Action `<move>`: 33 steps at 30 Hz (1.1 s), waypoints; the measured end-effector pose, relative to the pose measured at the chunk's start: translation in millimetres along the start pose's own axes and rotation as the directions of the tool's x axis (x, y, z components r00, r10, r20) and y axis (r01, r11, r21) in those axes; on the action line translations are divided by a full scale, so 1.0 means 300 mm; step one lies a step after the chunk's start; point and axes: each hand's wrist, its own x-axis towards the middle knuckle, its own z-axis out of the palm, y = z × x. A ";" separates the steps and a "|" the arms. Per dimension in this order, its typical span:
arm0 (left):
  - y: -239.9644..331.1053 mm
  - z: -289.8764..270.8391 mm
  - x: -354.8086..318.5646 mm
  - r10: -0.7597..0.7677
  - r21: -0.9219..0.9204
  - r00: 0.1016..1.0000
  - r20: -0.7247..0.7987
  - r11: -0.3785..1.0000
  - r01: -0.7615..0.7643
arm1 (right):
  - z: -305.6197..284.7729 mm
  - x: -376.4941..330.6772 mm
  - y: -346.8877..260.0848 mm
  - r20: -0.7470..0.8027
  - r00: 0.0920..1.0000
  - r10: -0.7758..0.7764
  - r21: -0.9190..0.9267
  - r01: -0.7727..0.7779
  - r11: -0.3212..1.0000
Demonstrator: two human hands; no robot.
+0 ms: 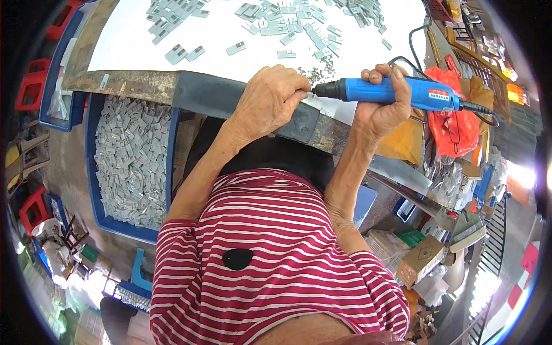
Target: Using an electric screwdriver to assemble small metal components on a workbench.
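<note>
My right hand [382, 115] is wrapped round a blue electric screwdriver [422, 94], which lies roughly level with its black nose pointing left. At that tip, my left hand [269, 98] is closed in a pinch; whatever sits between its fingertips is too small or hidden to make out. Just beyond the tip, a scatter of tiny dark screws [323, 69] lies on the white sheet [132, 49]. Small flat grey pieces [286, 54] are spread over the sheet's far side, and a few with dark spots [176, 54] lie nearer on the left.
A blue bin [92, 172] full of grey pieces stands left below the worktable edge [126, 85]. The screwdriver's black cord [415, 49] runs up on the right. Beside it are a red plastic bag [454, 132] and cardboard boxes [422, 260]. Red stools [34, 84] stand far left.
</note>
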 end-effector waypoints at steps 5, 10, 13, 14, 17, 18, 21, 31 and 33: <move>-0.001 -0.001 -0.002 -0.006 0.001 1.000 -0.001 1.000 0.006 | 0.006 -0.002 0.005 -0.003 1.000 -0.011 -0.019 0.011 1.000; -0.002 0.000 -0.005 -0.019 -0.025 1.000 -0.017 1.000 0.019 | 0.026 -0.009 0.007 -0.024 1.000 -0.016 -0.008 0.016 1.000; -0.001 0.001 -0.004 -0.018 -0.032 1.000 -0.023 0.999 0.017 | 0.030 -0.007 0.007 -0.022 0.999 -0.029 -0.030 0.028 0.999; -0.003 0.002 -0.004 -0.020 -0.032 0.999 -0.025 0.999 0.019 | 0.033 -0.008 0.007 -0.020 0.999 -0.027 -0.030 0.026 0.999; -0.008 0.004 -0.007 -0.007 -0.032 0.999 -0.041 0.999 0.006 | 0.044 -0.016 0.004 -0.017 0.999 -0.039 -0.058 0.038 0.998; -0.009 0.003 -0.007 -0.014 -0.037 0.999 -0.039 0.999 0.013 | 0.052 -0.020 0.003 -0.010 0.999 -0.038 -0.062 0.037 0.997; -0.008 0.003 -0.006 -0.027 -0.053 0.999 -0.034 0.998 0.025 | 0.064 -0.028 0.000 0.000 0.998 -0.055 -0.097 0.055 0.994; -0.003 -0.018 -0.007 -0.150 -0.225 0.973 -0.176 0.968 0.109 | 0.072 -0.042 -0.001 0.041 0.994 -0.097 -0.117 0.101 0.988; -0.005 -0.021 -0.010 -0.158 -0.218 0.970 -0.183 0.969 0.117 | 0.070 -0.043 -0.001 0.055 0.993 -0.106 -0.125 0.112 0.986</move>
